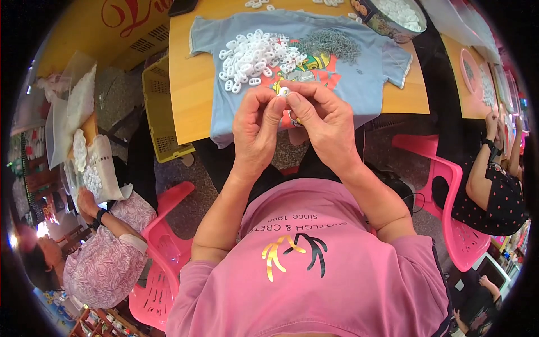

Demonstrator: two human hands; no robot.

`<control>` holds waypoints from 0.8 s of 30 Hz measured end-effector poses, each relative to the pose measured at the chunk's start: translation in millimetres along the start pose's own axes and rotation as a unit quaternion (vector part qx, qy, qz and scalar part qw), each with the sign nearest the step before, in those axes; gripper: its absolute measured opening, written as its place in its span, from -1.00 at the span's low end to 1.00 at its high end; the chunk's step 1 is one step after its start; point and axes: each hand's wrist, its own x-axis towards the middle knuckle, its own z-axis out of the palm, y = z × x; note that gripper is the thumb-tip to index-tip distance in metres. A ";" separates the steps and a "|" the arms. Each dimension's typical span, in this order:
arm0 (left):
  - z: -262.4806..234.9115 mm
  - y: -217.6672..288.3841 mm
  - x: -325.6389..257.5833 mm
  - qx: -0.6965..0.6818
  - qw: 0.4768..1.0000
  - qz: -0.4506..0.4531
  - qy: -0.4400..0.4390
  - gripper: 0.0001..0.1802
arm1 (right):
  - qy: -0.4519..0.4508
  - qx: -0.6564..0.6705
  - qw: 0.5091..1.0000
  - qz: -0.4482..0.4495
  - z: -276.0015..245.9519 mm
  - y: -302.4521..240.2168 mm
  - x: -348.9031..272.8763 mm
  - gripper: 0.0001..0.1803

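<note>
Over the near edge of the table, my left hand and my right hand meet fingertip to fingertip. Both are closed on one small white plastic piece, pinched between thumbs and forefingers; part of it is covered by the fingers. Just beyond lies a heap of white oval two-holed plastic pieces. To its right is a pile of small grey metal parts, which look like screws. Both piles rest on a light blue T-shirt with a coloured print, spread over the wooden table.
A round tin of white pieces stands at the table's far right corner. A yellow plastic crate is left of the table. People work on both sides, near a pink chair at left and another pink chair at right.
</note>
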 end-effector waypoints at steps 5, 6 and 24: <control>4.5 -2.9 -3.3 -0.012 0.999 0.015 0.034 -0.89 | -0.004 -0.035 0.999 -0.042 1.2 2.6 2.3 -0.76; 5.4 -2.6 -3.5 -0.025 0.999 0.023 0.037 -0.89 | -0.007 -0.028 0.999 -0.032 1.4 1.6 2.6 -0.76; -2.0 -12.0 7.9 -0.121 0.986 0.037 -0.108 -0.51 | -0.068 0.137 0.988 0.015 -5.3 0.2 7.7 -0.30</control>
